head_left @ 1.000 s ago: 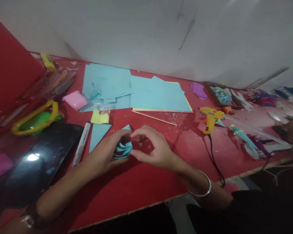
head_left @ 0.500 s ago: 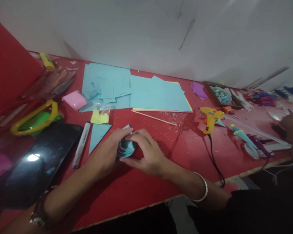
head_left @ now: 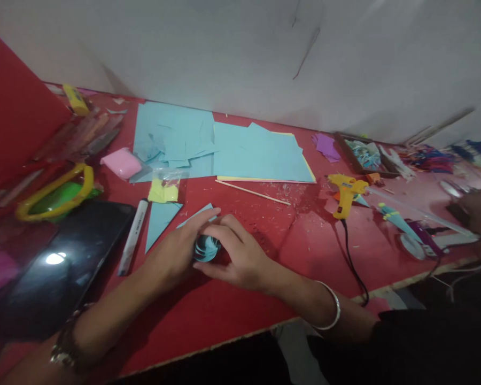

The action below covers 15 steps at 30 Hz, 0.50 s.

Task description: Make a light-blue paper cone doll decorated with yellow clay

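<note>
Both hands were cupped tight around the rolled blue paper coil [head_left: 206, 248]: our left hand [head_left: 176, 251] wrapped it from the marker side, our right hand [head_left: 234, 254] closed over it from the glue-gun side, fingers overlapping on top. A second ago the right hand was open with a gap to the coil, which looked looser, its curled strips fanned out. By now we had closed that gap and the coil looked compressed and smaller. We judged that as tightening the roll, not releasing it.

Coil sat on the red table [head_left: 232, 310], just right of the blue paper triangle [head_left: 158, 222], which lay beside the white marker [head_left: 132, 238]. Only a sliver of the coil showed between the fingers: pale blue curved layers, dark gaps between them. Yellow glue gun [head_left: 347, 192] lay well right of the coil, untouched.
</note>
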Motion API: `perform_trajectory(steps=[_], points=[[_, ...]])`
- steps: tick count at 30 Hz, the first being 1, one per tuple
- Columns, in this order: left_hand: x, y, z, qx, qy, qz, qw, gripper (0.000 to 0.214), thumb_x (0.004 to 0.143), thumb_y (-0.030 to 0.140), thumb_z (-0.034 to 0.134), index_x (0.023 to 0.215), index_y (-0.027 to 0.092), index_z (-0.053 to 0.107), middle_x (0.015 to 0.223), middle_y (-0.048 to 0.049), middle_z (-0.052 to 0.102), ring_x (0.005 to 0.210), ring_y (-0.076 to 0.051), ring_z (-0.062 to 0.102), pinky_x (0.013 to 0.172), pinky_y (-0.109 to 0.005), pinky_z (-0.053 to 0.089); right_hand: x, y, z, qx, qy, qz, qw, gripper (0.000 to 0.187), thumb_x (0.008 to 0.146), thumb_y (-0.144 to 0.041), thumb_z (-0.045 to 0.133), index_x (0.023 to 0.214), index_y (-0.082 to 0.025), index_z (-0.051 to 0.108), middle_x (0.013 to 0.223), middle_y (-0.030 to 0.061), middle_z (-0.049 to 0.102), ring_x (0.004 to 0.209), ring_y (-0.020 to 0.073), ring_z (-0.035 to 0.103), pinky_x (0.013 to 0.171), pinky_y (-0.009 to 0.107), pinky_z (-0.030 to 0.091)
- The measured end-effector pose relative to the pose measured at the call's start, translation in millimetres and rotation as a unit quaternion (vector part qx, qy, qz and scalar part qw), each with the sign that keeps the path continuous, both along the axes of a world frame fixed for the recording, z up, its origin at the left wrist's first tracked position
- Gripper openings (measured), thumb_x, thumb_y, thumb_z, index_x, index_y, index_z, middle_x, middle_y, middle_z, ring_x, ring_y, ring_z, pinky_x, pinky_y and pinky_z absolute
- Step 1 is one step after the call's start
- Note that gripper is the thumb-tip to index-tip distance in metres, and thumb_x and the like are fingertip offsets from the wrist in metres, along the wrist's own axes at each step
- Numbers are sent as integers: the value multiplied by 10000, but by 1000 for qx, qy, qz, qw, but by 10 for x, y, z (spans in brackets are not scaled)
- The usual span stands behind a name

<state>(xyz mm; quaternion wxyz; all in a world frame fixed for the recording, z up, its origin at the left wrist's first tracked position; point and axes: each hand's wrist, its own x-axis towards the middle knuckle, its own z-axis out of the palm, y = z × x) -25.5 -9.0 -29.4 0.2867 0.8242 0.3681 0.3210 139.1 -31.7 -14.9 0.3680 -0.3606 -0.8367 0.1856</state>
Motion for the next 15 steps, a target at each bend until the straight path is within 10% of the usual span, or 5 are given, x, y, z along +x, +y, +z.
perform_trajectory(steps=[15], points=[[20, 0, 41, -69, 3, -60, 996, 725, 698, 125, 535, 1357, 238, 255, 1132, -83, 614, 893, -211, 630, 725, -310, 508, 20, 10, 18, -41, -31, 20, 998, 317, 848, -410, 494, 1028, -151, 513, 969, 75, 508, 918, 161, 499, 785, 304, 484]])
